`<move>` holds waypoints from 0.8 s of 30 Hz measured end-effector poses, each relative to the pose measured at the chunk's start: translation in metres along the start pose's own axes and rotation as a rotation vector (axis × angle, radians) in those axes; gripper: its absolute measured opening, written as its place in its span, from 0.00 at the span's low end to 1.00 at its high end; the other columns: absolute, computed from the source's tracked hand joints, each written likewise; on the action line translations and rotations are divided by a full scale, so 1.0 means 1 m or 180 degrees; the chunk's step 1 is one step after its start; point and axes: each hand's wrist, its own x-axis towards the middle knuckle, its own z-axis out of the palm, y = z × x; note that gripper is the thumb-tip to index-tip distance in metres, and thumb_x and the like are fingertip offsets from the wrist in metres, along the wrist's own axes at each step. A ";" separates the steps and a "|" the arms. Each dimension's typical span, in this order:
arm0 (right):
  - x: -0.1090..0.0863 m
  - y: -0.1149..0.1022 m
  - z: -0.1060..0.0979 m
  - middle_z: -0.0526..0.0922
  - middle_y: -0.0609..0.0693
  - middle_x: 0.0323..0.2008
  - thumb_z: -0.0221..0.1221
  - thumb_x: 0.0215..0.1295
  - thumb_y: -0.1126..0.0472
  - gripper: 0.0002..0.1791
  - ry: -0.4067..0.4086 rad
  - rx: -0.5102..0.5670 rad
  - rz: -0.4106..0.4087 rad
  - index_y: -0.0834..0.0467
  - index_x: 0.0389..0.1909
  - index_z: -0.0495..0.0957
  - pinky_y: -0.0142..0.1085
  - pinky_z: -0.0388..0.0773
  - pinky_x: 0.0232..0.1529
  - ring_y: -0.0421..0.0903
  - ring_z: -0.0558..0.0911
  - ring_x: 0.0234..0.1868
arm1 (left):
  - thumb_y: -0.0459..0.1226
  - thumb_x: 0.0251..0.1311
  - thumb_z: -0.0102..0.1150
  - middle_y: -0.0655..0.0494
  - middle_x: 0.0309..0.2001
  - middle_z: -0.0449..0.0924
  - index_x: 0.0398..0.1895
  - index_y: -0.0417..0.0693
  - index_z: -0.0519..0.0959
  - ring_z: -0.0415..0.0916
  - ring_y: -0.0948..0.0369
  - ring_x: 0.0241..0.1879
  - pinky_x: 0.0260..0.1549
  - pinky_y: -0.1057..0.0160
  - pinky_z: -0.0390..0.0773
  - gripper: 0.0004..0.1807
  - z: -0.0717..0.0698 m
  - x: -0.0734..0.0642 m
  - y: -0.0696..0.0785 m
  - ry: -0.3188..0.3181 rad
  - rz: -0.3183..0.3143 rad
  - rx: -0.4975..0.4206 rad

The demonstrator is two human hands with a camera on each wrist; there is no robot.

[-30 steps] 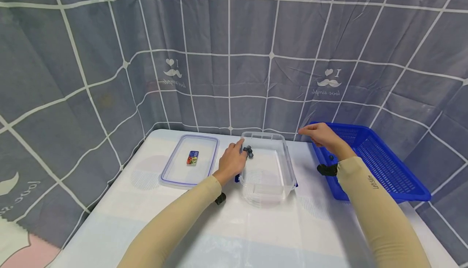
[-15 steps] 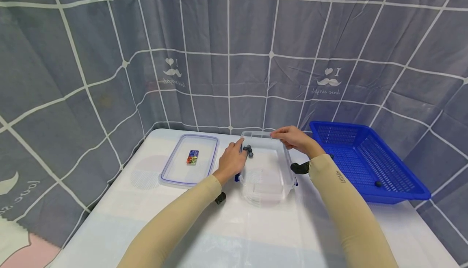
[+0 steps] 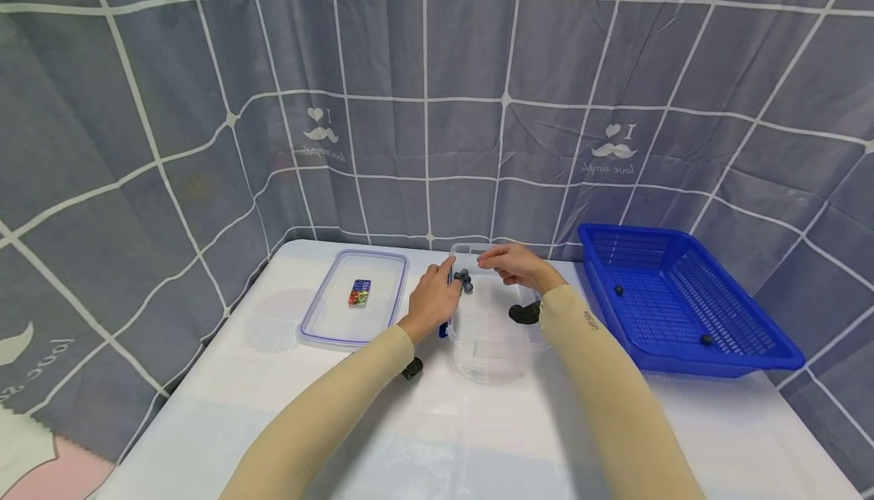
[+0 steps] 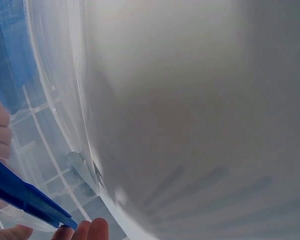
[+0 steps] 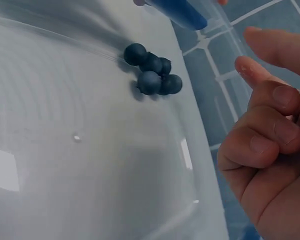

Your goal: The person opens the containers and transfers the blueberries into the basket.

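Observation:
A clear plastic food container (image 3: 488, 325) stands mid-table in the head view. My left hand (image 3: 435, 293) grips its left wall; in the left wrist view the fingertips (image 4: 97, 230) lie against a blue latch (image 4: 30, 200). Inside, near the far left corner, several blueberries (image 5: 149, 82) are bunched together. Over the container's far part hovers my right hand (image 3: 517, 263). Its thumb and index finger stand apart in the right wrist view with nothing between them, the other fingers curled. Two dark berries, one nearer (image 3: 706, 340) and one farther (image 3: 618, 290), lie in the blue basket (image 3: 717, 287).
Left of the container lies its clear lid (image 3: 328, 325) with a blue-purple rim and a small printed label (image 3: 359, 293). The basket stands at the table's right. A grey curtain with white lines (image 3: 464, 136) rises behind the white table (image 3: 437, 424).
My right hand has moved left from beside the basket to above the container, and its thumb and index finger now show nothing between them. The left hand has stayed on the container's wall.

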 end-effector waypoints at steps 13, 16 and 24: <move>0.023 0.019 0.025 0.58 0.43 0.16 0.63 0.68 0.63 0.24 0.0092 0.0276 0.0409 0.63 0.63 0.76 0.31 0.56 0.21 0.40 0.54 0.17 | 0.48 0.75 0.41 0.44 0.67 0.69 0.79 0.59 0.59 0.72 0.46 0.62 0.55 0.41 0.76 0.30 0.001 0.000 -0.001 0.0016 0.0021 -0.0010; 0.027 0.025 0.029 0.60 0.43 0.16 0.63 0.67 0.63 0.22 0.0203 0.0332 0.0509 0.61 0.62 0.78 0.31 0.56 0.21 0.39 0.54 0.17 | 0.49 0.75 0.41 0.44 0.67 0.69 0.79 0.60 0.59 0.72 0.46 0.62 0.54 0.41 0.76 0.30 0.002 0.000 -0.002 0.0018 0.0009 -0.0001; 0.036 0.035 0.035 0.59 0.43 0.15 0.67 0.63 0.61 0.21 0.0429 0.0210 0.0773 0.56 0.58 0.81 0.33 0.56 0.20 0.40 0.54 0.16 | 0.49 0.75 0.40 0.45 0.67 0.69 0.79 0.61 0.59 0.72 0.47 0.63 0.55 0.41 0.76 0.30 0.002 0.001 -0.002 0.0048 0.0011 0.0013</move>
